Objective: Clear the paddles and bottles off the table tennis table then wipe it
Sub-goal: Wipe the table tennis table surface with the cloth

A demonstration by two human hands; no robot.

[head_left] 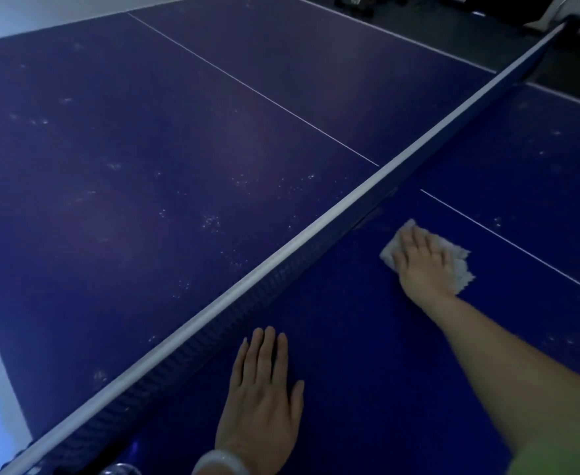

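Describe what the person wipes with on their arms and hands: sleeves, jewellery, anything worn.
Both hands are bare, with no gloves or rings visible. The left hand has a pale, translucent bangle around its wrist. The right hand leads back along a bare forearm to a light green sleeve at the frame's lower right corner. No watch shows.

No readable text, labels, brands or numbers anywhere. The net (281,265) band has faint smudges near its middle, too blurred to read. The bench (144,149) beside the net shows only white lines and pale specks.
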